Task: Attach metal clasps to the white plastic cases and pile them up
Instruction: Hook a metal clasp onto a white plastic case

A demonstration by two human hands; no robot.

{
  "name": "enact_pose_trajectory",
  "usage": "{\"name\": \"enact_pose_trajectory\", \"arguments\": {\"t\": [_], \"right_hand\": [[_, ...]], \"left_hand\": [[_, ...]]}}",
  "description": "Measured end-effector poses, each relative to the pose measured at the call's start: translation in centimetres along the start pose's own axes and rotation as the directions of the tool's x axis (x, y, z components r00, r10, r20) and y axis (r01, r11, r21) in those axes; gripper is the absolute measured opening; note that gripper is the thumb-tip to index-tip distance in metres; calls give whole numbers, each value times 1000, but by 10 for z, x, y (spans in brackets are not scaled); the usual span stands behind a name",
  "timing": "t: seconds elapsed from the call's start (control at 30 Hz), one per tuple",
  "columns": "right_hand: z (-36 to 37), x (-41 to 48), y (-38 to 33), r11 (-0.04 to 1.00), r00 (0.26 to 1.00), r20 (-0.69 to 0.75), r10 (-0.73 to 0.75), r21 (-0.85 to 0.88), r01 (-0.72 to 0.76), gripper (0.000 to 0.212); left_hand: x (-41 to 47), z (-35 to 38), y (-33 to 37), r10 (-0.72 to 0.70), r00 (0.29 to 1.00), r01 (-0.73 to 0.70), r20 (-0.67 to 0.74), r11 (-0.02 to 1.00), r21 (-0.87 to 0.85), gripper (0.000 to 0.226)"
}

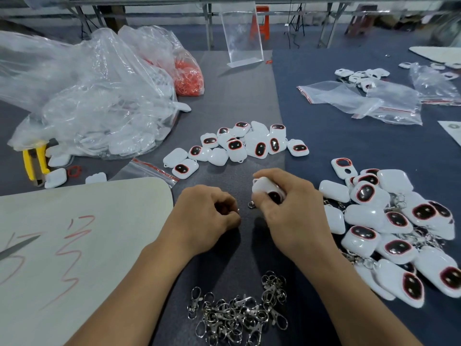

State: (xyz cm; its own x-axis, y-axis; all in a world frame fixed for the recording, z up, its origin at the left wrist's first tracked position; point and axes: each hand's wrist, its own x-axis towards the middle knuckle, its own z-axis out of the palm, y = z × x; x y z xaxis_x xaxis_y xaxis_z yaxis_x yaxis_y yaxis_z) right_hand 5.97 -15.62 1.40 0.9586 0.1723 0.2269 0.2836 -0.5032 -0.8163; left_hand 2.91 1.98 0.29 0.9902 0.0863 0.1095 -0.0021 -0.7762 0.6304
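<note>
Right hand (291, 208) grips a white rounded plastic case with dark red-rimmed window (264, 189) over the grey tabletop (249, 96). A small silver metal clasp (251, 204) shows at the case's 8 o'clock corner. Left hand (207, 213), fingers curled, contents indeterminate, sits at the clasp's 9 o'clock, just beside it.

Place: a small assembly workshop.
Signs: grey-covered counter (239, 101) with heaped white cases (249, 143), loose metal clasps (239, 313), bulk plastic bags (87, 96); more folding tables (207, 11) behind.
</note>
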Motion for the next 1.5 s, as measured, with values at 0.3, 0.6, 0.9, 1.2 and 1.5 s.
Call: {"name": "enact_pose_trajectory", "arguments": {"t": [0.3,0.6,0.9,1.2,1.5], "right_hand": [[-1,7,7,955,973,91,210,193,-225,26],[-6,11,11,883,936,292,198,362,-300,28],[-5,11,17,991,970,228,85,84,-107,15],[-9,14,13,996,952,299,72,22,-82,17],[-9,11,5,994,962,267,55,-106,-27,16]], "left_hand": [[-2,0,2,67,997,-68,43,998,14,15],[-3,1,4,80,997,-81,23,996,31,12],[-5,-1,7,130,991,-131,20,990,60,6],[-6,0,7,120,993,-121,20,992,33,16],[-6,-2,8,57,998,-58,19,998,38,10]]}}
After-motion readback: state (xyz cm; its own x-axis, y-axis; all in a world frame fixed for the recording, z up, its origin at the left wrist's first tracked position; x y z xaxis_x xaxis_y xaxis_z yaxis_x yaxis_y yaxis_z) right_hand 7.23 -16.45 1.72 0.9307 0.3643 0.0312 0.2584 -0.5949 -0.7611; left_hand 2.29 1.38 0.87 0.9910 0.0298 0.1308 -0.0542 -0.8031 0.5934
